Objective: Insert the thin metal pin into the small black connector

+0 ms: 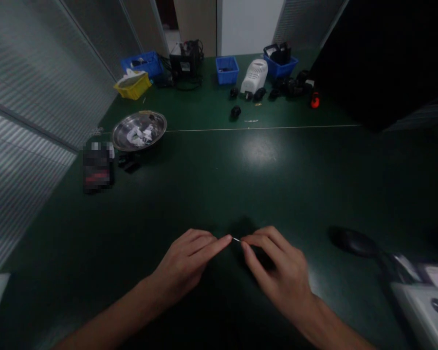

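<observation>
A thin, short silvery metal piece (235, 239) bridges the small gap between my two hands, above the dark green table (219, 194). My right hand (281, 265) pinches one end of it between thumb and index finger, with the other fingers bent. The outstretched index finger of my left hand (190, 257) meets the other end at its tip. Its remaining fingers are curled, and the thumb is hidden underneath. The piece is too small for me to tell its exact kind.
A metal basin (160, 127) with white scraps stands at the left back. Behind are blue bins (227, 70), a yellow bin (133, 87), a black boxy device (184, 63) and a white slotted casing (254, 78). A black mouse-shaped object (354, 242) lies at right.
</observation>
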Motion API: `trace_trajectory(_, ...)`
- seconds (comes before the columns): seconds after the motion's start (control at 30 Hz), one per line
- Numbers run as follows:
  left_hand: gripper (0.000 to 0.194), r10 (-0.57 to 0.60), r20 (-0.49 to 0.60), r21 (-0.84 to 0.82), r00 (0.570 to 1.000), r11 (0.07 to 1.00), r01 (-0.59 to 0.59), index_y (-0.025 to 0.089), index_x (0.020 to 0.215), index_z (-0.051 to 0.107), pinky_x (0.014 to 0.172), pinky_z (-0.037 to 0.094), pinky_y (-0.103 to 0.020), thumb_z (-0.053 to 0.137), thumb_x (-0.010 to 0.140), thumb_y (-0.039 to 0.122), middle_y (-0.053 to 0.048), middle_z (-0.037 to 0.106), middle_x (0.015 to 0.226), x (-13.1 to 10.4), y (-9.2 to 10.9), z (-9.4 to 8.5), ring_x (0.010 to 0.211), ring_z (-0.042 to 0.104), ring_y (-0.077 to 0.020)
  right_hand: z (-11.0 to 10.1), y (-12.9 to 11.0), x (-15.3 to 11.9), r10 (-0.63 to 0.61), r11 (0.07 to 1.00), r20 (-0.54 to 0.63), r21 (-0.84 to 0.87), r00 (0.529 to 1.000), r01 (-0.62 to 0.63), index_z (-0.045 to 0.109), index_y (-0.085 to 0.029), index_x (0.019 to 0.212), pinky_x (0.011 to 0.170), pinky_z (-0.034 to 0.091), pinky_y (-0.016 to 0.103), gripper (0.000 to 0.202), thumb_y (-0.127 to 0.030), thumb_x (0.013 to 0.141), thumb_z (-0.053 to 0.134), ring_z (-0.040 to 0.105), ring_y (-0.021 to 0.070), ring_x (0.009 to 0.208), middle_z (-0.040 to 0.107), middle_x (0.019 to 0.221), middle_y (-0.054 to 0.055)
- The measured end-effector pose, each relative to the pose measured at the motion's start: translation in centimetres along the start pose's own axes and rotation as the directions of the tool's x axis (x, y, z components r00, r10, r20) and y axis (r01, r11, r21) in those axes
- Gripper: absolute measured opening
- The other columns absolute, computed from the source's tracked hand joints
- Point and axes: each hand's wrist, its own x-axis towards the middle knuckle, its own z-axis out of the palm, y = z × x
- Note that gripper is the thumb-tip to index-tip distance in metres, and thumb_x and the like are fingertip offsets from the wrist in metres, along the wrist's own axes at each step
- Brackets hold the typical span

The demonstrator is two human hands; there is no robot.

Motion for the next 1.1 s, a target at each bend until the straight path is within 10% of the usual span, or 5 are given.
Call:
trace_trajectory(0.57, 0.047, -0.263, -0.006, -0.131, 0.965, 0.957, 0.260, 0.025, 0.142, 0.056, 0.095, 0.059, -0.033, 0.064, 0.096, 0.020, -0.010, 0.065, 0.126, -0.4, -1.0, -0.1, 0.112, 0.065, -0.0195, 0.8, 0.6, -0.2, -0.024, 0.992, 0.204, -0.120, 0.979, 0.049, 0.070, -0.022, 0.099, 0.059, 0.045, 0.024, 0.020, -0.026, 0.104, 0.052, 0.063, 0.0116, 0.068, 0.066, 0.089, 0.003)
trace_trajectory(1.1, 0.023, -0.261, -0.054, -0.242, 0.964, 0.940, 0.241, 0.023, 0.115, 0.075, 0.080, 0.060, -0.025, 0.066, 0.095, 0.016, -0.006, 0.074, 0.104, 0.1, -1.2, 0.1, 0.092, 0.071, -0.0152, 0.9, 0.6, 0.1, -0.118, 0.978, 0.251, -0.139, 0.961, 0.156, 0.069, -0.021, 0.101, 0.058, 0.046, 0.022, 0.026, -0.027, 0.108, 0.044, 0.064, 0.0102, 0.069, 0.067, 0.089, 0.002)
